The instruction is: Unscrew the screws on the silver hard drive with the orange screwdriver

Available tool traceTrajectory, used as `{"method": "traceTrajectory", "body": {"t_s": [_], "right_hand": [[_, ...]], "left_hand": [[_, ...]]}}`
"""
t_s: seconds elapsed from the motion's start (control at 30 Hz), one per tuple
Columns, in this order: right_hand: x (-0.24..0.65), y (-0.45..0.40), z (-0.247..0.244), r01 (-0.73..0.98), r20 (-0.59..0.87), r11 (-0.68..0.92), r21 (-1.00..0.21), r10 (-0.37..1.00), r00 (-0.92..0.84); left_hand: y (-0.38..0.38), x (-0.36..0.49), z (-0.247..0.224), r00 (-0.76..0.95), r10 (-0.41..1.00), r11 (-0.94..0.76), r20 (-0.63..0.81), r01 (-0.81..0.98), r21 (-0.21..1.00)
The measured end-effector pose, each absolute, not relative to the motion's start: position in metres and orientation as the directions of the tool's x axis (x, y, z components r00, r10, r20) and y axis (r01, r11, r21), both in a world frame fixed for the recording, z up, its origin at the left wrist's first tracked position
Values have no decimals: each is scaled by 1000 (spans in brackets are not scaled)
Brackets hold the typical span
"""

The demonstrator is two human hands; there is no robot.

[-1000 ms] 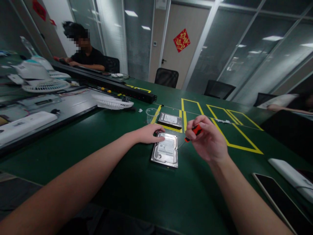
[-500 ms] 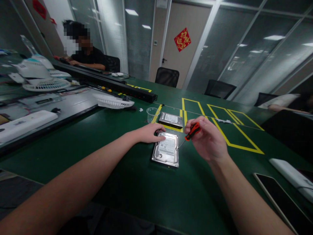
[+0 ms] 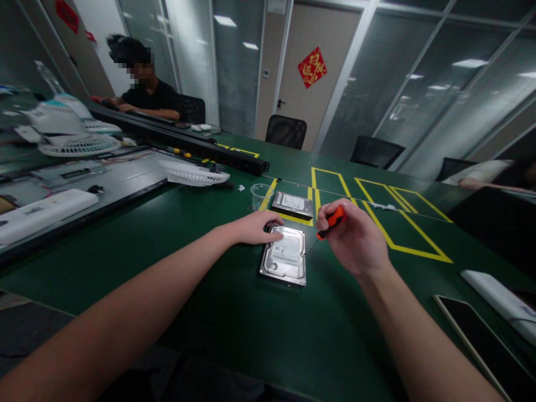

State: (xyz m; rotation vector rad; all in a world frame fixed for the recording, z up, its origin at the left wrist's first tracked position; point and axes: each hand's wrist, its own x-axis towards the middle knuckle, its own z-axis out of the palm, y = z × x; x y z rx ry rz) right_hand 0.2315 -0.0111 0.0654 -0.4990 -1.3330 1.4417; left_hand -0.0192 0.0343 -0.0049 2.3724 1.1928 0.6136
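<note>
A silver hard drive lies flat on the green table in front of me. My left hand grips its far left corner, thumb on the top face and fingers curled over the far edge. In my right hand is a screwdriver with a red and black handle, held tilted. Its thin shaft reaches down to the drive's right edge, where the tip appears to touch. Just beyond lies a second hard drive, and a clear plastic cup stands to its left.
Yellow tape outlines mark the green table. A phone and a white power strip lie at right. Fan parts and a large panel occupy the left. A person sits across the table.
The screwdriver handle has turned in my right hand, showing more of its red side. My left hand and the hard drive have stayed in place.
</note>
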Motion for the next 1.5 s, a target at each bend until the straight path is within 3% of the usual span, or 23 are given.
{"method": "traceTrajectory", "body": {"t_s": [1.5], "right_hand": [[232, -16, 68, -375, 329, 196, -906, 884, -333]], "left_hand": [[34, -20, -5, 537, 820, -549, 199, 638, 540]]}}
